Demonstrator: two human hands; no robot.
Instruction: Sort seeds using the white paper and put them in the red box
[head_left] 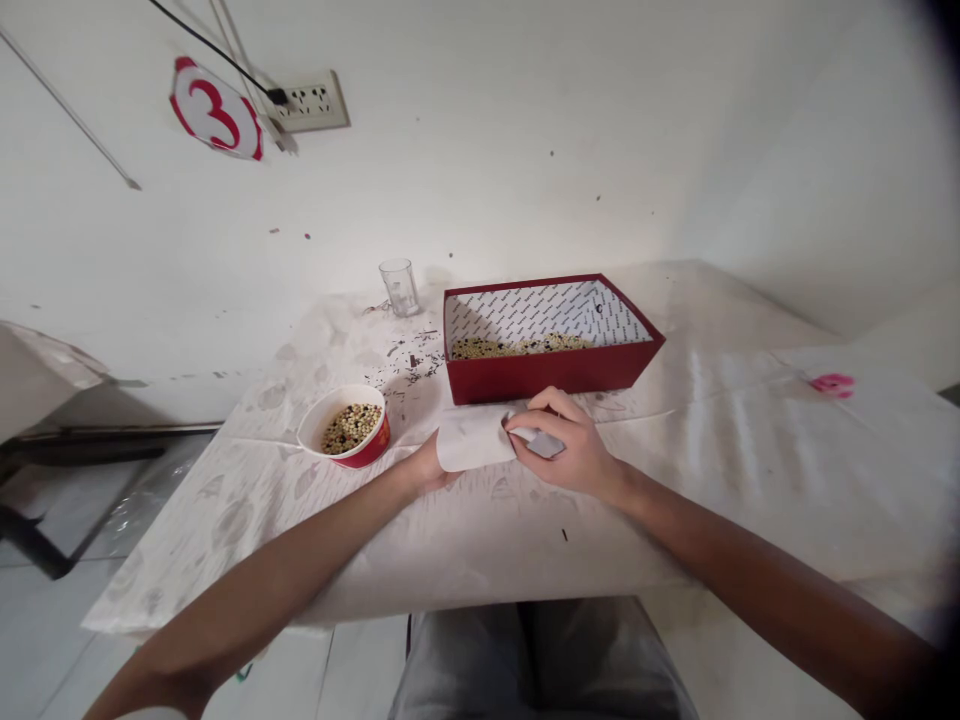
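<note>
A white paper-like piece (pixel 472 440) is held between my two hands, in front of the red box. My left hand (pixel 433 462) is beneath its left end, and most of its fingers are hidden behind the piece. At the right end, my right hand (pixel 562 440) pinches the edge between thumb and fingers, beside a small grey flap. The red box (pixel 551 372) has a printed white lining and holds mixed grains (pixel 517 347). To the left of my hands stands a white and red bowl (pixel 382 440) with pale and dark grains (pixel 351 428) in it.
A clear glass (pixel 400 288) stands at the back of the cloth-covered table (pixel 450 545). Dark bits (pixel 415 362) lie scattered between glass, bowl and box. A wall socket (pixel 311 103) with a plugged cable is at the upper left.
</note>
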